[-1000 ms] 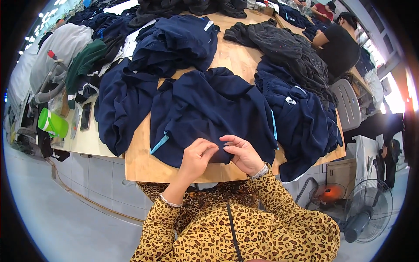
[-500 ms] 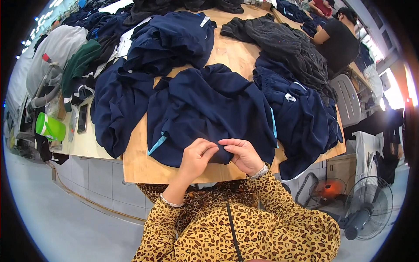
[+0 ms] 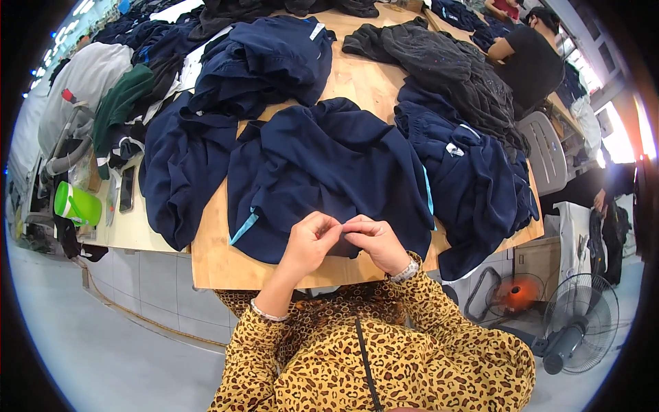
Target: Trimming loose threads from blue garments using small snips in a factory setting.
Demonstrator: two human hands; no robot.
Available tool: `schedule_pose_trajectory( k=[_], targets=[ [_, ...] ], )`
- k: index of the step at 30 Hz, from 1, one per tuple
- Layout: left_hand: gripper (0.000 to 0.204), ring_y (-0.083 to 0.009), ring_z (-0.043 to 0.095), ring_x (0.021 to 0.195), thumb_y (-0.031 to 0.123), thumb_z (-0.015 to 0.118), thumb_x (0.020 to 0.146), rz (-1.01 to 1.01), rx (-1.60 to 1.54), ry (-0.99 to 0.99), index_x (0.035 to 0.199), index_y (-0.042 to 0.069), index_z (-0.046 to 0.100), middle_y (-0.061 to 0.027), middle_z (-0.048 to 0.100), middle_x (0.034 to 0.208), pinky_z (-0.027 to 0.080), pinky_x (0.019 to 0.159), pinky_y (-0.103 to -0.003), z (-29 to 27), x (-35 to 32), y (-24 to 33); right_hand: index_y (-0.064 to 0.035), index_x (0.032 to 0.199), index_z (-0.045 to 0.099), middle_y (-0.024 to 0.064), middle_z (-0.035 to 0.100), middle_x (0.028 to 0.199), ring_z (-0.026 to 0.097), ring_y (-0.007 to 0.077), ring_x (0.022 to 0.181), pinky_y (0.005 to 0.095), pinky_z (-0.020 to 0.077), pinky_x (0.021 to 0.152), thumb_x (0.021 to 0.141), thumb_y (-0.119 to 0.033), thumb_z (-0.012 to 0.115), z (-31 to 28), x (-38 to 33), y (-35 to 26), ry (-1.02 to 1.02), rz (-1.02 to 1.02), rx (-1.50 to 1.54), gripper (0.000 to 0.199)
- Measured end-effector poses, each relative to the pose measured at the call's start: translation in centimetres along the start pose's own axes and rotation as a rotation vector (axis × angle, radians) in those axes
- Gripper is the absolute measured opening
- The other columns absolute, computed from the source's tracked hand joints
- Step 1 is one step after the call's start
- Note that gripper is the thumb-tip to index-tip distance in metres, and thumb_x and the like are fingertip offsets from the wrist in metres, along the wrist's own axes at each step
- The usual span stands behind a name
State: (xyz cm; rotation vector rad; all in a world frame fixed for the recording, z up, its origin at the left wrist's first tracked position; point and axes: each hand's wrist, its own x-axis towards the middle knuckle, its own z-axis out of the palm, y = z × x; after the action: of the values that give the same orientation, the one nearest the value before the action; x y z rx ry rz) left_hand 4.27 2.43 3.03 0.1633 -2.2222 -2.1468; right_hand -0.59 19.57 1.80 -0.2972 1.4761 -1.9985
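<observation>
A navy garment [image 3: 322, 165] lies rumpled on the wooden table [image 3: 364, 81] in front of me, a light blue strip [image 3: 244, 228] showing at its left edge and another on its right. Over its near edge, my left hand [image 3: 307, 242] pinches with thumb and forefinger. My right hand [image 3: 381, 246] pinches too, its fingertips meeting those of the left. Whatever is between the fingertips is too small or hidden to make out.
Navy garments are piled beyond [image 3: 264, 65], to the left [image 3: 184, 172] and to the right [image 3: 467, 178]. Dark sequined cloth [image 3: 446, 65] lies at back right. A green cup [image 3: 77, 204] and a phone [image 3: 127, 189] are on the left. A fan [image 3: 580, 326] and co-workers [image 3: 539, 65] are at right.
My right hand's fingers have drawn in to the left and closed against my left fingertips. The garment under them lies nearly as before. The whole view has shifted slightly.
</observation>
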Motion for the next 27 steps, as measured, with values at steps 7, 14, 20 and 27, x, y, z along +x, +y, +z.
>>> schedule_pose_trajectory(
  k=[7,14,20,27],
  targets=[
    [0.015,-0.0138,0.053,0.063,0.013,0.065,0.082,0.139,0.365,-0.021,0.088,0.000,0.063,-0.0067,0.057,0.077,0.043,0.058,-0.027,0.2,0.8,1.5,0.0038,0.091,0.066,0.0022,0.058,0.094,0.054,0.0080,0.087,0.0204,0.0435,0.077,0.084,-0.003,0.063,0.1,0.6,0.7,0.065,-0.132,-0.195,0.010],
    [0.036,-0.0136,0.056,0.072,0.014,0.068,0.080,-0.016,0.367,-0.213,0.113,0.001,0.059,-0.0093,0.062,0.087,0.046,0.065,-0.027,-3.1,0.5,2.3,0.0003,0.094,0.063,0.0004,0.063,0.087,0.057,0.0068,0.082,0.0199,0.0459,0.077,0.090,-0.009,0.058,-0.5,0.8,1.6,0.145,-0.080,-0.007,0.012],
    [0.028,-0.0128,0.057,0.069,0.009,0.069,0.080,-0.141,0.328,-0.479,0.099,-0.001,0.050,-0.0087,0.063,0.078,0.045,0.062,-0.027,-4.0,1.5,4.3,-0.0013,0.091,0.062,-0.0015,0.062,0.085,0.055,0.0043,0.080,0.0183,0.0444,0.074,0.092,-0.011,0.056,-0.5,1.0,1.4,0.101,-0.088,0.006,0.011],
    [0.031,-0.0175,0.059,0.068,0.009,0.071,0.078,-0.102,0.470,-0.543,0.094,0.000,0.046,-0.0115,0.062,0.076,0.047,0.062,-0.030,-3.5,2.8,4.9,-0.0015,0.090,0.061,-0.0027,0.060,0.083,0.053,0.0035,0.078,0.0185,0.0432,0.073,0.092,-0.012,0.055,-0.4,0.8,0.4,0.047,-0.067,-0.007,0.012]
  ],
)
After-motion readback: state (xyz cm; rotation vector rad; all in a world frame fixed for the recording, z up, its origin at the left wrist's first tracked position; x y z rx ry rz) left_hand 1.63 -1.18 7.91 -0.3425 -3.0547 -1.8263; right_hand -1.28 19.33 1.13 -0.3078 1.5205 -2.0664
